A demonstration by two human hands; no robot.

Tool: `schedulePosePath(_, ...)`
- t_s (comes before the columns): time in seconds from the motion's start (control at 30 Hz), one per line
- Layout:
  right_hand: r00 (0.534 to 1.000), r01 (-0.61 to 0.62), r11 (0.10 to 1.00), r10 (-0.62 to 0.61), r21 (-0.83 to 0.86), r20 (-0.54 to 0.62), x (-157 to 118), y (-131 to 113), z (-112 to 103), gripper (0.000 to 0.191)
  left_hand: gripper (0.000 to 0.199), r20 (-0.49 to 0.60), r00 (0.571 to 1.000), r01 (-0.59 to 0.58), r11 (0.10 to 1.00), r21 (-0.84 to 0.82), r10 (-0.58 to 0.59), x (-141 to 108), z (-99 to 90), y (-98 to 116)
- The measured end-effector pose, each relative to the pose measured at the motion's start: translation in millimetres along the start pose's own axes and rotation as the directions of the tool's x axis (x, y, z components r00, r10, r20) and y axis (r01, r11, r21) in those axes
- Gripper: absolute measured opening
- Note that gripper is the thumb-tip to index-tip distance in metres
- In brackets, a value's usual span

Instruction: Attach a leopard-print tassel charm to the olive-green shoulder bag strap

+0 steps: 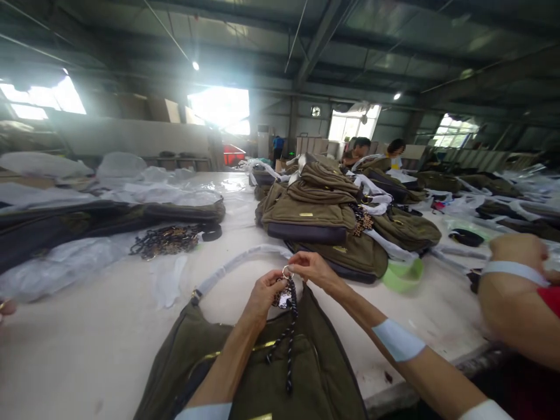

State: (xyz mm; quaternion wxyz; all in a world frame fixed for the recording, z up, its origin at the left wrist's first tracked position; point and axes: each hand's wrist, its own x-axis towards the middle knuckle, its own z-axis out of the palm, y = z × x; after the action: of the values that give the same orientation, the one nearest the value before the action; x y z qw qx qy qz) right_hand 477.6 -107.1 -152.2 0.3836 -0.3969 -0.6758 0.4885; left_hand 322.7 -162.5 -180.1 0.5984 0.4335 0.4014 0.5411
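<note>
An olive bag with a gold zipper lies on the table below my hands, its wrapped white strap arching behind them. My left hand pinches a metal ring from the left, near the strap's right end. On the ring's other side, the fingertips of my right hand are closed on it too. A black braided cord and a patterned charm hang from the ring over the bag. Whether the ring is linked to the strap is too small to tell.
Olive bags are piled beyond my hands, beside a green roll. A heap of cords and charms lies left, near plastic-covered bags. Another person's arm is at the right; fingers show at the left edge.
</note>
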Motion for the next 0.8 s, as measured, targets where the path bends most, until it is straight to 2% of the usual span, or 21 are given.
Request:
schedulePosePath(0.13,0.994,-0.02,0.994,0.009,0.103,0.107,13.7,5.5,2.2,0.029,0.037,-0.072,0.997,0.001,1.0,0.016,0.0,1.2,-3.6,1.9)
schedulePosePath(0.33,0.998,-0.021,0.954,0.003,0.299,0.058,17.8,27.0,13.2,0.032,0.021,-0.141,0.986,-0.063,0.98,0.187,0.09,7.7,-10.9,-1.0)
schedulePosePath(0.47,1.0,-0.019,0.934,0.012,0.358,0.022,14.6,37.5,15.0,0.029,0.026,-0.125,0.99,-0.041,0.976,0.213,0.069,8.8,-12.0,0.3)
schedulePosePath(0.57,1.0,0.01,0.932,-0.007,0.363,-0.011,12.8,38.4,14.4,0.026,0.03,-0.114,0.993,-0.008,0.985,0.171,0.028,7.2,-10.5,1.9)
schedulePosePath(0.7,0.998,0.055,0.931,-0.045,0.36,-0.037,10.8,35.8,15.6,0.023,0.039,-0.045,0.998,0.043,0.996,0.082,-0.039,4.9,-9.2,2.3)
schedulePosePath(0.8,0.994,0.105,0.936,-0.084,0.336,-0.075,10.1,35.2,17.1,0.022,0.036,-0.027,0.998,0.055,0.997,0.052,-0.053,4.3,-10.5,1.3)
